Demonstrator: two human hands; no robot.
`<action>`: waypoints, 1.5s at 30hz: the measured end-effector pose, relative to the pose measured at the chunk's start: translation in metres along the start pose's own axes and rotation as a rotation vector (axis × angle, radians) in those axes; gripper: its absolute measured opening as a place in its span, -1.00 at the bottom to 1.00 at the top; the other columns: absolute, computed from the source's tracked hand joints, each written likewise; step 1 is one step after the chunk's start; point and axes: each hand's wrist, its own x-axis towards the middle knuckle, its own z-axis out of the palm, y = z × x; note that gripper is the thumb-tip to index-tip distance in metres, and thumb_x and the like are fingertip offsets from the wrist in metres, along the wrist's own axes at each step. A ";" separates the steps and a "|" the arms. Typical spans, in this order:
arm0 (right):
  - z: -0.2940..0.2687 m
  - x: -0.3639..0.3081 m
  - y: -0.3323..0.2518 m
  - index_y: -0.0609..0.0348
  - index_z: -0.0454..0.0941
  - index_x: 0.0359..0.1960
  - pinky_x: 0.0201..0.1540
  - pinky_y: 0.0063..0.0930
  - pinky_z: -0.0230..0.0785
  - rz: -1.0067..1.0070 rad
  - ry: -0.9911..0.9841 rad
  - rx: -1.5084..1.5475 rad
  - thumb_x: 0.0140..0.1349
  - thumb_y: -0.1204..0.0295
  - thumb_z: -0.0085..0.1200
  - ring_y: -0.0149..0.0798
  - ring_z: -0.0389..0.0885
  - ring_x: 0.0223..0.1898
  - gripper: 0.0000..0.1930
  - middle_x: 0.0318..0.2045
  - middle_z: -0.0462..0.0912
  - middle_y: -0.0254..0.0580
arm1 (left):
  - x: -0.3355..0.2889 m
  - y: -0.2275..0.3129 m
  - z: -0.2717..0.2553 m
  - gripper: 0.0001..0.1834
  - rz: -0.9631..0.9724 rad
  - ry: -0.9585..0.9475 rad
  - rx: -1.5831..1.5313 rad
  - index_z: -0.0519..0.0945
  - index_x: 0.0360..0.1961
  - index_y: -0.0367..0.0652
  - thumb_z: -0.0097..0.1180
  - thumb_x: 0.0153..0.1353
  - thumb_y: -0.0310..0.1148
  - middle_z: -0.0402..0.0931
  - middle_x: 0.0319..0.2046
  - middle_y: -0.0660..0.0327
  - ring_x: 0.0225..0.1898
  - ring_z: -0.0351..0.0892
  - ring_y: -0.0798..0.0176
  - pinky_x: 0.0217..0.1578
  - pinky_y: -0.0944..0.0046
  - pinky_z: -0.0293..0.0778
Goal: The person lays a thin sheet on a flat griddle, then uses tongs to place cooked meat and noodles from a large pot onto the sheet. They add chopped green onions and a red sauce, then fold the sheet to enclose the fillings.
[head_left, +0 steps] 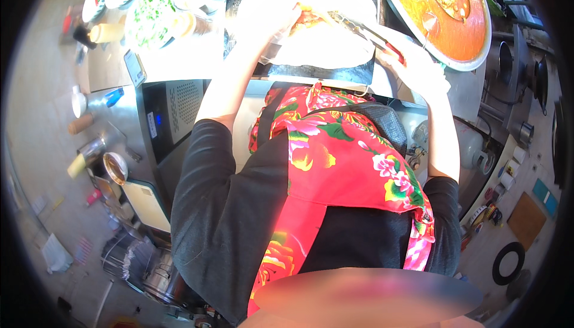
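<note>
My right hand (pixel 412 68) comes in from the right and is closed on slim metal tongs (pixel 359 28) with dark and red parts at the grip. Their tip points left, toward a piece of orange-red food (pixel 311 17). Against the food's left side, my left hand (pixel 278 26) has its fingers bent inward; glare hides what they hold. Clear plastic shows below that hand. Both hands are over a large white round surface (pixel 323 53), washed out by light, on a black square board (pixel 359 75).
At the far right stands a large round pan (pixel 481 47) of orange-red sauce. Plates of chopped greens (pixel 152 17), a yellow squeeze bottle (pixel 107 33) and a phone (pixel 135 68) are to the left. A cutting board (pixel 146 205) leans lower left.
</note>
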 end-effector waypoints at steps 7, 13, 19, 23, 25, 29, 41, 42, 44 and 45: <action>0.026 0.042 0.009 0.02 0.55 0.04 -0.10 -0.23 0.54 -0.189 -0.034 -0.555 0.27 0.28 0.16 -0.04 0.67 -0.18 -0.67 -0.18 0.66 -0.08 | 0.007 -0.001 -0.005 -0.65 0.032 -0.143 -0.143 0.64 0.04 -0.04 0.14 0.33 -0.12 0.60 0.00 0.10 0.06 0.57 0.10 0.11 0.11 0.48; 0.032 0.040 0.030 0.03 0.51 0.11 -0.14 -0.23 0.54 -0.187 0.089 -0.418 0.26 0.32 0.14 -0.02 0.66 -0.24 -0.63 -0.23 0.64 -0.05 | 0.012 -0.020 -0.006 -0.66 -0.098 -0.183 -0.176 0.63 0.03 -0.10 0.14 0.32 -0.19 0.60 -0.05 0.03 -0.03 0.60 0.05 0.01 0.13 0.52; 0.015 0.023 0.013 0.10 0.46 0.23 -0.06 -0.28 0.52 -0.242 0.095 -0.245 0.28 0.38 0.12 -0.08 0.67 -0.14 -0.54 -0.17 0.66 -0.02 | 0.002 -0.025 0.010 -0.66 0.085 0.138 -0.155 0.63 0.02 -0.10 0.12 0.33 -0.16 0.62 -0.10 0.08 -0.06 0.61 0.07 -0.02 0.15 0.53; 0.016 0.029 0.006 0.16 0.47 0.23 0.06 -0.31 0.49 -0.087 -0.044 -0.154 0.28 0.37 0.14 -0.10 0.66 -0.02 -0.53 -0.07 0.67 -0.02 | -0.003 0.000 0.020 -0.67 0.160 0.152 -0.119 0.63 0.00 -0.12 0.14 0.31 -0.19 0.63 -0.12 0.11 -0.09 0.61 0.14 -0.04 0.19 0.53; 0.017 0.026 0.009 0.16 0.45 0.25 0.10 -0.33 0.46 -0.017 -0.050 -0.119 0.29 0.36 0.14 -0.13 0.64 -0.01 -0.51 -0.04 0.66 -0.04 | -0.007 0.008 0.020 -0.68 0.151 0.106 -0.081 0.63 -0.01 -0.13 0.15 0.30 -0.21 0.64 -0.13 0.13 -0.10 0.61 0.18 -0.05 0.21 0.53; 0.019 0.011 0.019 0.16 0.42 0.29 0.13 -0.33 0.42 -0.164 0.133 -0.123 0.32 0.34 0.15 -0.17 0.58 0.03 -0.49 0.03 0.62 -0.08 | -0.007 0.002 0.015 -0.69 0.177 0.152 0.002 0.63 -0.02 -0.16 0.17 0.28 -0.24 0.65 -0.15 0.16 -0.12 0.61 0.25 -0.07 0.24 0.52; 0.037 0.032 0.021 0.17 0.50 0.19 0.01 -0.27 0.51 -0.161 0.118 -0.324 0.32 0.26 0.15 -0.12 0.68 -0.17 -0.55 -0.18 0.68 -0.12 | 0.011 -0.006 0.018 -0.64 0.060 -0.071 -0.025 0.64 0.00 -0.05 0.07 0.36 -0.06 0.62 -0.09 0.10 -0.06 0.60 0.04 -0.01 0.16 0.52; 0.035 0.030 0.022 0.17 0.49 0.20 0.03 -0.28 0.50 -0.144 0.131 -0.266 0.32 0.24 0.15 -0.13 0.68 -0.14 -0.54 -0.15 0.68 -0.10 | 0.010 -0.009 0.018 -0.66 0.020 -0.014 -0.066 0.65 -0.02 -0.06 0.07 0.36 -0.09 0.63 -0.10 0.10 -0.07 0.61 0.03 -0.01 0.16 0.52; 0.031 0.023 0.025 0.17 0.49 0.21 0.08 -0.30 0.49 -0.025 0.084 -0.150 0.31 0.22 0.15 -0.14 0.67 -0.07 -0.51 -0.11 0.67 -0.07 | 0.010 -0.016 0.019 -0.70 -0.037 -0.017 -0.134 0.66 -0.06 -0.08 0.08 0.34 -0.16 0.64 -0.14 0.10 -0.09 0.62 0.03 0.00 0.16 0.52; 0.028 0.019 0.027 0.17 0.47 0.23 0.11 -0.31 0.47 -0.082 0.111 -0.130 0.31 0.23 0.15 -0.15 0.65 -0.03 -0.50 -0.07 0.67 -0.06 | 0.011 -0.020 0.020 -0.72 -0.052 -0.078 -0.163 0.67 -0.09 -0.09 0.08 0.33 -0.19 0.64 -0.16 0.09 -0.10 0.63 0.03 0.00 0.15 0.52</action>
